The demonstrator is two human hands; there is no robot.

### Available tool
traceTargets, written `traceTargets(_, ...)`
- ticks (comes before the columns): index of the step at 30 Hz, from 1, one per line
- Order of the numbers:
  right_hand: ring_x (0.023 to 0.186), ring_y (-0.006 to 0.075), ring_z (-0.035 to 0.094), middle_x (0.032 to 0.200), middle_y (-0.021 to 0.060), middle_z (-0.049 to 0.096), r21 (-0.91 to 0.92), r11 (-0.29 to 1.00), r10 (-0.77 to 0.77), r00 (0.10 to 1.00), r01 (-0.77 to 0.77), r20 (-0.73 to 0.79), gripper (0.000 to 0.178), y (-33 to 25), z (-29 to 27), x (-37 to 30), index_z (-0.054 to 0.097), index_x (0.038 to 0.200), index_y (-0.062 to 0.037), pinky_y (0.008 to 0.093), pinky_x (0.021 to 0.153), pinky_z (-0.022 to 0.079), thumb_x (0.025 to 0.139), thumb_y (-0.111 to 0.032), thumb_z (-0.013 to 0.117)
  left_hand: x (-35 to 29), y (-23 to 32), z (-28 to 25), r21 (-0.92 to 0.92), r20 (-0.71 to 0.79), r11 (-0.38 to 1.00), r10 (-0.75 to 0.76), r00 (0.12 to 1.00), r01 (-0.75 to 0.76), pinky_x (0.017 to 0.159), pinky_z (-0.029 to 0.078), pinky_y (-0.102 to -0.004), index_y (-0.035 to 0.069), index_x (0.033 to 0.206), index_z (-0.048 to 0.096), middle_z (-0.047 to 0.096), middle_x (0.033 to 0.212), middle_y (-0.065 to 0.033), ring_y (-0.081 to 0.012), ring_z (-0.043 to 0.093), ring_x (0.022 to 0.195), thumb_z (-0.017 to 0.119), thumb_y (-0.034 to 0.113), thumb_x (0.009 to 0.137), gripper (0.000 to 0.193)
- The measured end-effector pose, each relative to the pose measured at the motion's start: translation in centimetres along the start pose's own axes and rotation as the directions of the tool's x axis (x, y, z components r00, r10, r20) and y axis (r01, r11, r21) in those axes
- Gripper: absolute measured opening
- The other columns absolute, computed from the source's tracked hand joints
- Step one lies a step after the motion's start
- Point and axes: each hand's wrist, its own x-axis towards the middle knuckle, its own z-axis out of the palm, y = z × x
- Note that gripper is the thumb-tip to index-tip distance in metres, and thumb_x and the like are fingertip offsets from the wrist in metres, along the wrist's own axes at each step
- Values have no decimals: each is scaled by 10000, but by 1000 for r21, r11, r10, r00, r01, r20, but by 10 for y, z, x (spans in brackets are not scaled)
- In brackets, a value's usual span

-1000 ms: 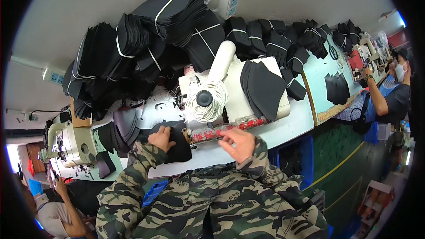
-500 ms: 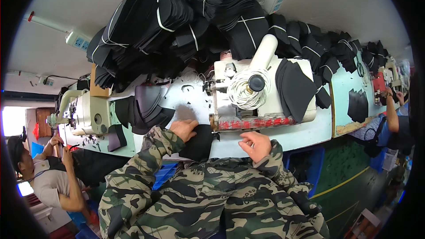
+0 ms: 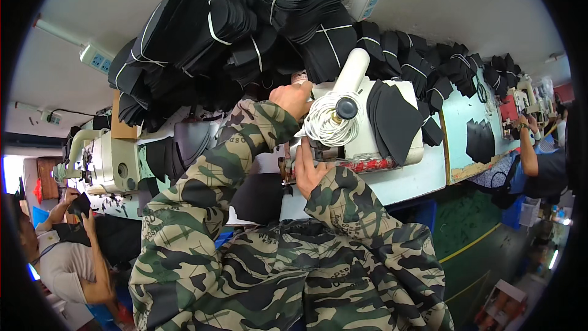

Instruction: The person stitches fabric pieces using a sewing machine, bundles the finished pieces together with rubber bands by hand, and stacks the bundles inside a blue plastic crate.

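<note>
My left hand (image 3: 295, 99) reaches over the left end of a white bench machine (image 3: 411, 95). Its fingers bend down at the machine head, and what they may grip is hidden. Lower down, my right hand (image 3: 310, 173) lies against the machine's front left end, fingers stretched upward beneath a coil of white cord (image 3: 331, 124). A black knob (image 3: 346, 108) sits in the middle of that coil. Curved black sheet pieces (image 3: 395, 124) rest on top of the machine. One dark flat piece (image 3: 260, 197) lies on the table beside my left sleeve.
Tied bundles of black pieces (image 3: 291, 0) are piled along the wall. Another machine (image 3: 116, 162) and loose dark pieces (image 3: 162, 158) are at left. Co-workers sit at both sides, one with a raised forearm (image 3: 98, 248). A blue bin (image 3: 422, 216) stands below the table edge.
My left hand has gone from the dark piece on the table up to the machine head. My right hand has moved left onto the machine's front end. The view has shifted slightly.
</note>
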Motion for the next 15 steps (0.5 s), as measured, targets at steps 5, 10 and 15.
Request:
traceTargets(5, 384, 129, 474, 1250, 288, 479, 2, 999, -35, 998, 35, 55, 444, 1, -5, 3, 552, 1141, 58, 315, 425, 402, 725, -89, 504, -1, 1, 3, 105, -151, 994, 5, 988, 11, 614, 513, -393, 69, 948, 557, 558, 930, -108, -310, 632, 754, 723, 342, 698, 407)
traceTargets(10, 381, 131, 478, 1249, 285, 482, -20, 999, -27, 996, 29, 83, 441, 0, -8, 1, 548, 1140, 60, 322, 425, 401, 731, -97, 499, -3, 5, -6, 80, -126, 997, 21, 992, -11, 626, 509, -410, 74, 954, 564, 565, 925, -117, -319, 629, 760, 714, 338, 701, 395)
traceTargets(15, 374, 133, 465, 1268, 259, 477, -35, 999, -10, 1000, 11, 20, 425, -3, 8, -6, 562, 1124, 48, 331, 423, 392, 733, -103, 492, -9, -3, 2, -62, -153, 992, 101, 983, -112, 667, 493, -438, 35, 828, 603, 608, 858, -162, -355, 612, 777, 669, 290, 727, 282)
